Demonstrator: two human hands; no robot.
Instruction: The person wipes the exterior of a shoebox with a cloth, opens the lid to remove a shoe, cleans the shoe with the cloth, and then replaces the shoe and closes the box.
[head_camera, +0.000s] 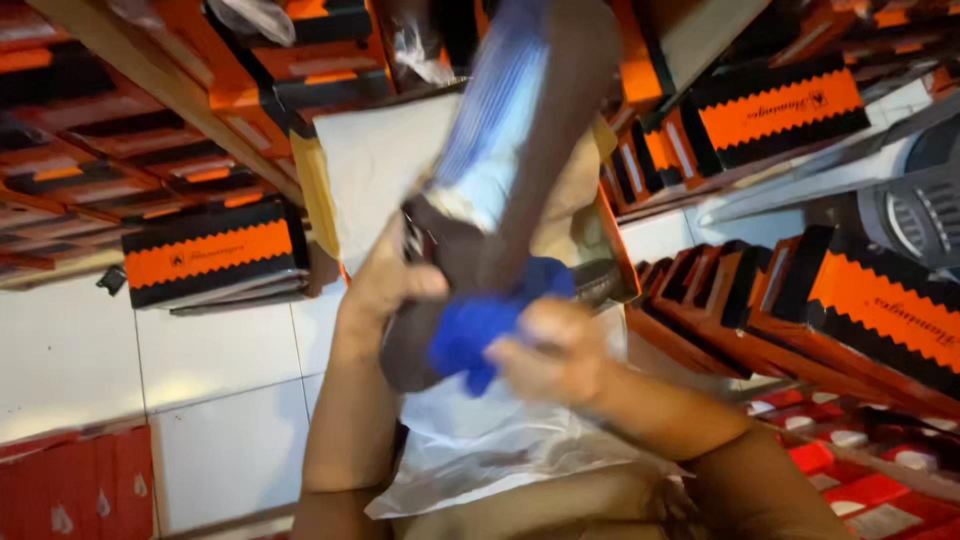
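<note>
Orange and black shoe boxes (210, 250) lie all around on the white tile floor (220, 380). The left hand (385, 280) grips a dark brown shoe (470, 270) over a plastic bag (480, 440), and the right hand (550, 350) squeezes a blue cloth (470, 335) against it. The rubbing looks partway done, and the shoe is not yet in a box.

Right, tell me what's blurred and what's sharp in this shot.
Head view: the right hand and blue cloth smear with motion blur, as does the dark shoe in the left hand; the orange-and-black boxes read slightly clearer; lighting is even.
</note>
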